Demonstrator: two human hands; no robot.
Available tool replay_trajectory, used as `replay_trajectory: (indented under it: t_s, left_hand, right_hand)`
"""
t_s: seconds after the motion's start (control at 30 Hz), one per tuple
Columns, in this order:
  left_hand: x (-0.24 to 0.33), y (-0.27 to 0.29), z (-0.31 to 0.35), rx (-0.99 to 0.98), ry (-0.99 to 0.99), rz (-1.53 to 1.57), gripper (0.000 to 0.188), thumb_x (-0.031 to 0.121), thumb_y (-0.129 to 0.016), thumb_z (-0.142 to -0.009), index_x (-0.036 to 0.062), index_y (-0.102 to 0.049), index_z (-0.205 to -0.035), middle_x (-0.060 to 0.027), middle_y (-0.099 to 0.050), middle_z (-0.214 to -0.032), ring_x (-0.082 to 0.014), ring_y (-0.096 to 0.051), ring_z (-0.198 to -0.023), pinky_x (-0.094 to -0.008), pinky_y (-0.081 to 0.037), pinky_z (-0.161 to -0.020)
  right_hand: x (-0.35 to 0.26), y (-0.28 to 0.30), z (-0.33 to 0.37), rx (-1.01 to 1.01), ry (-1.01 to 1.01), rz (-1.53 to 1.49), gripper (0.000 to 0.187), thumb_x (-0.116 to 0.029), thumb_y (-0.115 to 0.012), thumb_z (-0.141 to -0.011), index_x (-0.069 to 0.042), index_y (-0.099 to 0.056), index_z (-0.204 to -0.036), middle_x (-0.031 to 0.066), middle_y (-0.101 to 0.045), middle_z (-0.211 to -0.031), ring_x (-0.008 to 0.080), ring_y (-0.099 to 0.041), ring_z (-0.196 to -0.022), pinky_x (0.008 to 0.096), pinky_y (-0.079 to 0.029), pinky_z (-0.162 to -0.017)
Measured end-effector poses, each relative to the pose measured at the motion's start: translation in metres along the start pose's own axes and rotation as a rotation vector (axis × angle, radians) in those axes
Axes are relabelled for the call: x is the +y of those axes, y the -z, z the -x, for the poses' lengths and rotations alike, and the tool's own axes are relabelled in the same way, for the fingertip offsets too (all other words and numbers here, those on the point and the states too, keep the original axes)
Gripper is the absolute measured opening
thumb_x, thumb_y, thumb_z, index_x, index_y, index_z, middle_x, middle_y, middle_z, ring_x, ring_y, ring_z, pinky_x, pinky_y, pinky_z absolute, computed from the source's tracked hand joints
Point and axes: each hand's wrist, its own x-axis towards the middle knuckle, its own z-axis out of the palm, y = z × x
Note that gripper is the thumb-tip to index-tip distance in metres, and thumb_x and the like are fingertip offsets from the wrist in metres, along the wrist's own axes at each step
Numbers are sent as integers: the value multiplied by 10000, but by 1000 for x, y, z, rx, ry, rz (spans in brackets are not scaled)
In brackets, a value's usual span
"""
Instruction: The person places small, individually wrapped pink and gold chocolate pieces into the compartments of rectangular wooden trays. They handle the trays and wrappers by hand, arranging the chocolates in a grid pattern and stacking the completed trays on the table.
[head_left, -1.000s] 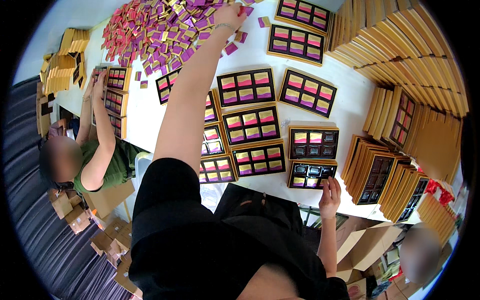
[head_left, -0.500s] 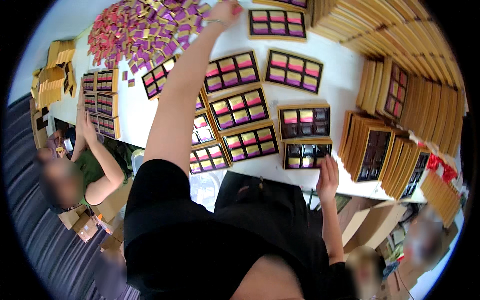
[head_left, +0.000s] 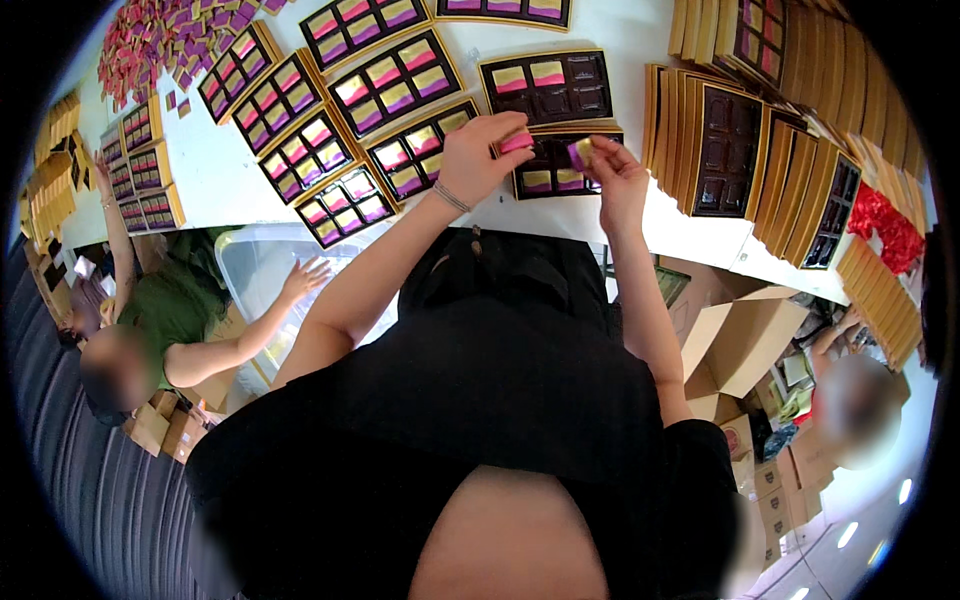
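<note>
My left hand (head_left: 482, 158) is closed on a pink-and-gold wrapped square (head_left: 516, 140), above the left part of the nearest black-trayed box (head_left: 550, 153). Between the fingertips of my right hand (head_left: 622, 187) is a purple-and-gold wrapped square (head_left: 580, 153), over the same box's right half. Two purple-and-gold squares show in that box's near row; my hands partly hide the rest. Just behind it lies another box (head_left: 545, 103) with two pink-and-gold squares in its far row and its other compartments bare.
Filled boxes (head_left: 395, 82) lie to the left and behind. A heap of loose wrapped squares (head_left: 160, 45) covers the far left. Stacked boxes (head_left: 680, 140) stand on edge at right, near red material (head_left: 888, 228). Co-workers are on both sides; one extends a hand (head_left: 305, 280) over a clear plastic tub (head_left: 240, 245).
My left hand has come back from the heap with a wrapped square. My right hand has lifted and grips another square. The view has shifted, and the left co-worker's arm has swung out.
</note>
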Motion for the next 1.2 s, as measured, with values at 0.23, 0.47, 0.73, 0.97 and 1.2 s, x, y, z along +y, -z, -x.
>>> replay_trajectory:
  t_s: [0.23, 0.47, 0.73, 0.97, 1.2]
  left_hand:
    - [-11, 10, 4, -78, 802, 1435, 309, 214, -498, -990, 14, -536, -1222, -177, -634, -1144, -255, -650, -999, -349, -570, -802]
    - [-17, 28, 15, 45, 772, 1300, 306, 239, -491, -993, 21, -529, -1205, -188, -632, -1126, -296, -658, -1007, -386, -580, -831]
    - [-24, 21, 23, 159, 776, 1257, 243, 114, -603, -928, 9, -561, -1143, -134, -664, -1033, -244, -688, -908, -367, -610, -753]
    - [-8, 15, 17, 192, 853, 977, 223, 184, -616, -930, 33, -595, -1092, -98, -682, -967, -200, -700, -813, -305, -609, -620]
    - [-20, 33, 12, 187, 786, 1067, 240, 185, -595, -940, 50, -629, -1135, -71, -684, -979, -107, -650, -767, -210, -549, -637]
  right_hand:
    - [-25, -42, -38, -146, 708, 713, 192, 12, -599, -839, -56, -706, -983, 123, -658, -937, 289, -654, -830, 342, -516, -732]
    - [-7, -76, -52, -160, 688, 654, 144, -44, -646, -828, -55, -713, -955, 121, -694, -860, 259, -677, -776, 328, -530, -708]
    - [-1, -74, -59, -150, 1028, 889, 126, -86, -671, -805, -71, -724, -919, 98, -692, -909, 271, -636, -769, 357, -516, -723]
    - [-23, -79, -10, -477, 162, 354, 196, -95, -677, -841, -44, -659, -1030, 50, -661, -867, 157, -623, -752, 285, -504, -689]
    - [-28, -4, -41, -200, 48, -93, 97, -1, -654, -856, -43, -620, -937, 48, -651, -852, 125, -633, -736, 253, -544, -666]
